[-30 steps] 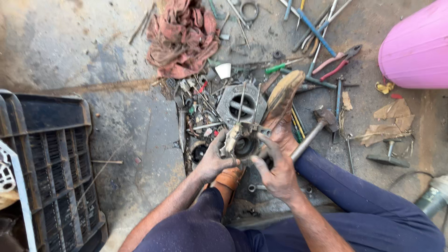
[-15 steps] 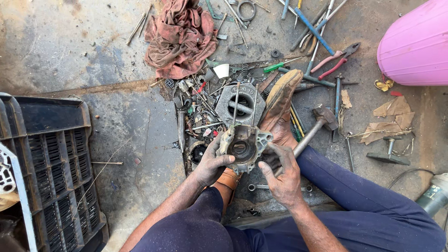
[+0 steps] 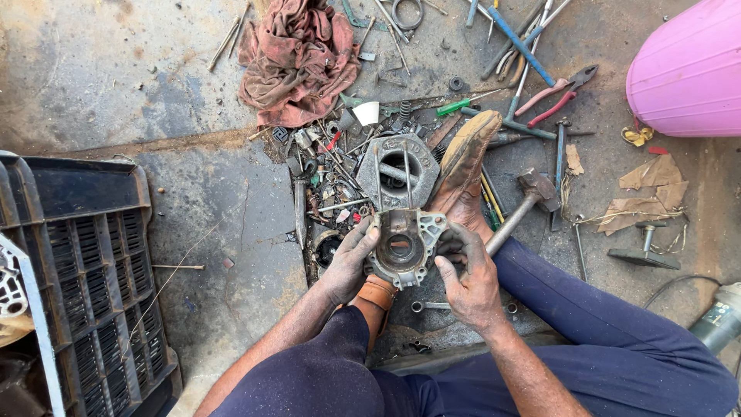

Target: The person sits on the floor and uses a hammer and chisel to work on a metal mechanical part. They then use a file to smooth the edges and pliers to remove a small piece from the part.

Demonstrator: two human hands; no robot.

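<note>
Stained concrete floor (image 3: pixel 116 93) filled the view, dark with oil nearer the middle. Largest on it was a black slatted plastic crate (image 3: pixel 85 278) at the left edge, and a pink plastic tub (image 3: pixel 691 73) sat in the upper right corner. The person's legs in dark blue trousers (image 3: pixel 602 347) came up from the bottom, one foot in a worn brown shoe (image 3: pixel 465 166) stretched out among the tools. A crumpled reddish rag (image 3: pixel 297 62) lay at the top centre. Just beside the shoe rested a grey metal housing (image 3: pixel 397 166) with round openings, ringed by a litter of springs, bolts and small parts. A hammer (image 3: pixel 525 205) lay on the far side of the shoe from the grey housing, its handle running toward the right hand; red-handled pliers (image 3: pixel 552 96) and a blue-handled tool (image 3: pixel 521 46) lay farther up. Torn cardboard scraps (image 3: pixel 652 189) lay to the right. Between the knees, held up over the floor, was a round grimy metal casting (image 3: pixel 403 247) with a central bore. The left hand (image 3: pixel 351 259) gripped its left rim, fingers curled over the edge. The right hand (image 3: pixel 471 282) clasped the right side, thumb pressed against the casting's flange. A small spanner (image 3: pixel 432 306) lay on the floor just below the casting
</note>
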